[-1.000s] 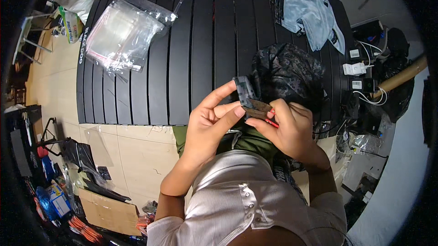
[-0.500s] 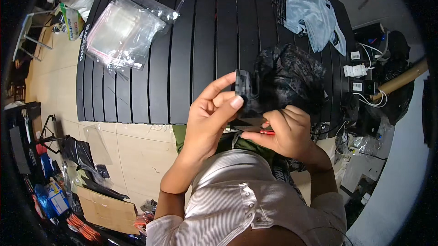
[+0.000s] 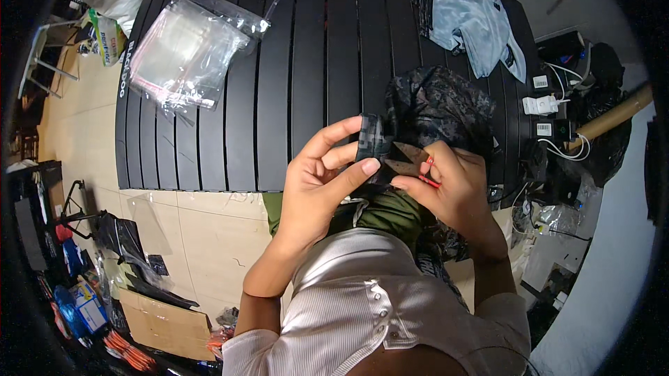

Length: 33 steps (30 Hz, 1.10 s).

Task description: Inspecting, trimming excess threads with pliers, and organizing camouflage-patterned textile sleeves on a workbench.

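Note:
A dark grey camouflage cloth piece (image 3: 442,108) lies bunched at the table's near side. My left hand (image 3: 313,181) pinches a folded edge of it between thumb and fingers, holding that edge up toward me. In my right hand (image 3: 453,184) are small thread snips (image 3: 404,161) with red on the grip. The snips' blades are apart and point left, close to the held edge. Whether the blades touch the cloth I cannot tell. Part of the grip is hidden by my fingers.
Clear plastic bags (image 3: 185,52) lie stacked at the table's left. A pile of light blue-grey cloth pieces (image 3: 474,17) rests at the far right. White chargers with cables (image 3: 543,105) sit by the right edge. A cardboard box (image 3: 167,324) is on the floor, lower left.
The snips have come up in my right hand, and their blades now stand apart beside the held edge. My left hand keeps its pinch, with the thumb slightly farther right.

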Available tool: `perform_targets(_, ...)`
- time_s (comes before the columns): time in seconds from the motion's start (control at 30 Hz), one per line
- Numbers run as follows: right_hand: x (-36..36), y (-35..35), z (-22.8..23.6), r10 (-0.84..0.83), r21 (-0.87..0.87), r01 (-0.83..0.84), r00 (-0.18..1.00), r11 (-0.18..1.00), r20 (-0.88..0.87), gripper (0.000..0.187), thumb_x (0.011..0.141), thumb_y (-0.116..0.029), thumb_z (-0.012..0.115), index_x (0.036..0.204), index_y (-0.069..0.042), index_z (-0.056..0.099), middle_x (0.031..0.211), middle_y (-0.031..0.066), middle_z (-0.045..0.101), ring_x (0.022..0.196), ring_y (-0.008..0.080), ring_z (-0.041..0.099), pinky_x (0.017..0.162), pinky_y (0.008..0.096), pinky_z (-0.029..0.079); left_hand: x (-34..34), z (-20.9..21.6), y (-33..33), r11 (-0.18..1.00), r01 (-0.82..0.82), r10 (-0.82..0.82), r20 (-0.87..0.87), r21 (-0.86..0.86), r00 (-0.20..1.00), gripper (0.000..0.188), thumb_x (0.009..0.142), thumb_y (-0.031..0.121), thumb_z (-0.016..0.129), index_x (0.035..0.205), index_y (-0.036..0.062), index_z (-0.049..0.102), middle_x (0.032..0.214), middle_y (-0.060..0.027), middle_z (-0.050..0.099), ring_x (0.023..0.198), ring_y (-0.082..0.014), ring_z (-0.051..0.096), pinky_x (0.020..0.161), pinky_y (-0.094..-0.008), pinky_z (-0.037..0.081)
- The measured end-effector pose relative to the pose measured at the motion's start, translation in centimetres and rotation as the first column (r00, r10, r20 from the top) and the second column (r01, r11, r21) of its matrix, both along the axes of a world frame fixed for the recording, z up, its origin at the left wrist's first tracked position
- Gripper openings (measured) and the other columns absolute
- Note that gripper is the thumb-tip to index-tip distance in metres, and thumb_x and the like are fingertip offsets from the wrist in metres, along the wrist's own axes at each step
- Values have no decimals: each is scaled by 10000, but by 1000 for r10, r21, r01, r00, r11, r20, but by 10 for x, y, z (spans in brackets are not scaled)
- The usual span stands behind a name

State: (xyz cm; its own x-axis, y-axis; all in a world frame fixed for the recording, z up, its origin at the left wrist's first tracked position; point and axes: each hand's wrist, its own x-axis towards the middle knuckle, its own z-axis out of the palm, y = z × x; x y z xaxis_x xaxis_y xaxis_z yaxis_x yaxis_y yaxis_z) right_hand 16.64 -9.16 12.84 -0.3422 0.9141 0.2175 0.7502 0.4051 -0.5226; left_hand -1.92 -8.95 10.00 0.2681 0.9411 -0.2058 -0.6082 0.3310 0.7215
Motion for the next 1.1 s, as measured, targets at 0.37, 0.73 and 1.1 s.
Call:
perform_targets(0.37,-1,12,4,76,66,-79,996,995,48,389,688,-336,773,708,-85,477,542,4,499,437,174,538,413,284,427,-2,1,-4,997,58,-55,-50,47,997,488,825,-77,580,1283,-30,418,1087,-128,634,968,-95,584,836,-219,472)
perform_targets(0.73,8,11,15,160,-37,-156,973,987,167,350,665,-255,786,701,-50,506,554,37,495,475,182,523,451,280,394,-9,7,2,978,183,-164,-181,96,970,606,817,-66,602,1359,0,338,972,-72,679,837,-7,523,733,-149,422)
perform_targets(1.1,12,6,14,143,-128,-140,990,982,11,338,659,-234,789,705,-34,520,548,49,491,467,177,502,445,276,378,-4,6,0,974,220,-212,-115,62,970,662,815,-55,609,1389,28,290,954,-69,684,768,3,512,694,-147,398)
